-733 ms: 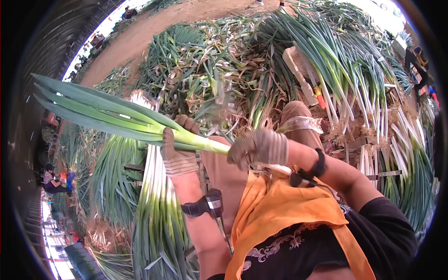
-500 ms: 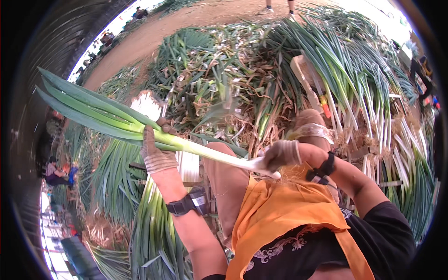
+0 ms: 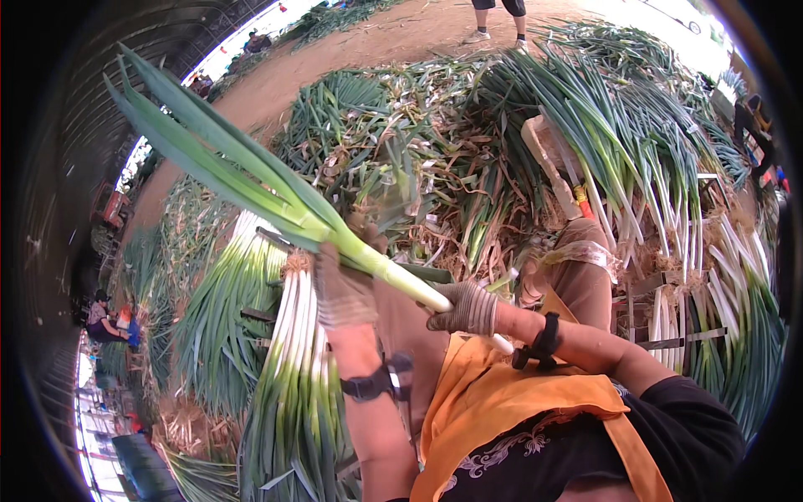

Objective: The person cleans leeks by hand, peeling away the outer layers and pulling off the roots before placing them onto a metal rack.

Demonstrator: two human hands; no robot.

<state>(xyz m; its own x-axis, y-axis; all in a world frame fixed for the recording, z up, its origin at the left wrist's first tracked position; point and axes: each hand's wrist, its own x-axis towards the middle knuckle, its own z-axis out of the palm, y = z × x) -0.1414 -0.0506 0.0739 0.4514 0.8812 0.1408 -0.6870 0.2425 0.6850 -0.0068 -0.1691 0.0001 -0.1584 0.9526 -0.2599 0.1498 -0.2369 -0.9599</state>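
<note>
A thick green onion [image 3: 401, 279] slants across in front of me, its broad green leaves fanned toward the upper left. My left hand [image 3: 345, 289], in a dirty knit glove, is closed round it just below where the leaves split. My gloved right hand [image 3: 465, 308] grips the white stalk lower down, above my lap. The white root end sticks out past the right hand, over my orange apron [image 3: 510, 381]. A pale strip [image 3: 502, 280] shows just above the right hand; I cannot tell whether it is loose peel. Beside my left forearm lies a bundle of green onions [image 3: 293, 335], roots away from me.
A heap of leaves and dry peelings [image 3: 401, 159] spreads ahead. More green onions [image 3: 598, 125] lean over a pale crate [image 3: 548, 159] at the right, with a red-and-yellow handled object [image 3: 583, 201] by my knee. Other people stand far ahead and sit at far left.
The onion has swung to a steeper slant, its leaf tips higher and further right. My left hand has moved right, and my right hand has slid left, closer to it along the stalk.
</note>
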